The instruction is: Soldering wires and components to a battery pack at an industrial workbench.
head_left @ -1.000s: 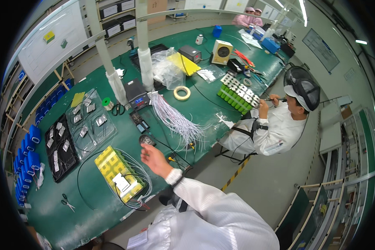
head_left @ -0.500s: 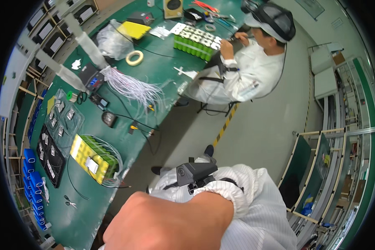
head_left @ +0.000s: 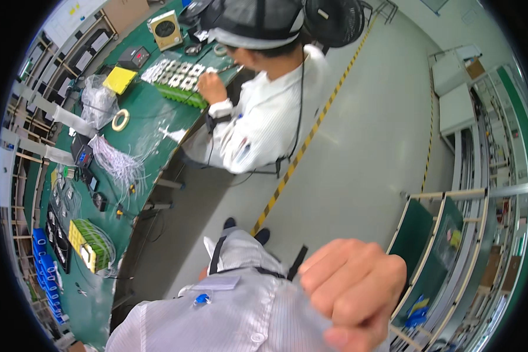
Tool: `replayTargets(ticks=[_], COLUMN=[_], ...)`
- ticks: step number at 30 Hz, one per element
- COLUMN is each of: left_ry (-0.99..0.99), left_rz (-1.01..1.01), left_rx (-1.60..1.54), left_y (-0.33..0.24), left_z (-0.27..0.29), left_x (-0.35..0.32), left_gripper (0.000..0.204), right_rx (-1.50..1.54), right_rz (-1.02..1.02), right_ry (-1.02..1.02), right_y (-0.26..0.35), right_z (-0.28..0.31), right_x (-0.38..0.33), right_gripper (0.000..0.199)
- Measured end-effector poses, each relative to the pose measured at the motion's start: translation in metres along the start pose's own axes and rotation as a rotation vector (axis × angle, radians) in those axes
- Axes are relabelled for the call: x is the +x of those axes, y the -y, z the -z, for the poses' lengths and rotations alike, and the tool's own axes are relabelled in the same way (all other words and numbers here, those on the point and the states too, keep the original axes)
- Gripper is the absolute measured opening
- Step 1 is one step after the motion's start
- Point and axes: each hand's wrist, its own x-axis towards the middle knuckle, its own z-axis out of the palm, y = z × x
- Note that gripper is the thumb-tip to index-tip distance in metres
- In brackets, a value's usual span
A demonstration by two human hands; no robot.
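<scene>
Surface [head_left: 141, 117]: a long green bench is seen along the left, curving up to the top.
Cell pack [head_left: 91, 244]: a yellow and green block is set near the surface's lower left edge, ringed by white wires.
Wire bundle [head_left: 114, 164]: white strands are fanned mid-surface.
Tape roll [head_left: 121, 119]: laid flat further up.
Co-worker's hand [head_left: 211, 89]: rested at the surface's far edge by green trays [head_left: 179, 94].
Right hand [head_left: 351, 293]: raised close to the camera, its grip curled shut, pinching the white striped coat [head_left: 246, 311] at the chest.
Left hand: not seen.
</scene>
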Motion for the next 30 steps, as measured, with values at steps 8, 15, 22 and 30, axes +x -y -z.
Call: replayTargets(ticks=[8, 15, 22, 30], left_ry=[-0.037, -0.075, -0.021, -0.104], left_rz=[-0.063, -0.205, -0.400, -0.267], left_rx=[0.125, 0.085, 0.019, -0.062], left_y=[-0.178, -0.420, -0.670, -0.822], left_z=[-0.060, -0.122, -0.217, -0.319], left_x=[0.080, 0.154, 0.182, 0.238], left_gripper=[0.046, 0.045, 0.045, 0.044], right_rx=[-0.099, -0.188, -0.197, -0.079], right_rz=[-0.383, -0.609, -0.408, -0.386], right_ry=[-0.277, -0.291, -0.425, -0.404], right_y=[-0.010, 0.009, 0.049, 0.030], right_z=[0.204, 0.394, 0.666, 0.935], right_x=[-0.017, 0.024, 0.062, 0.207], right_gripper=[0.030, 0.034, 0.040, 0.029])
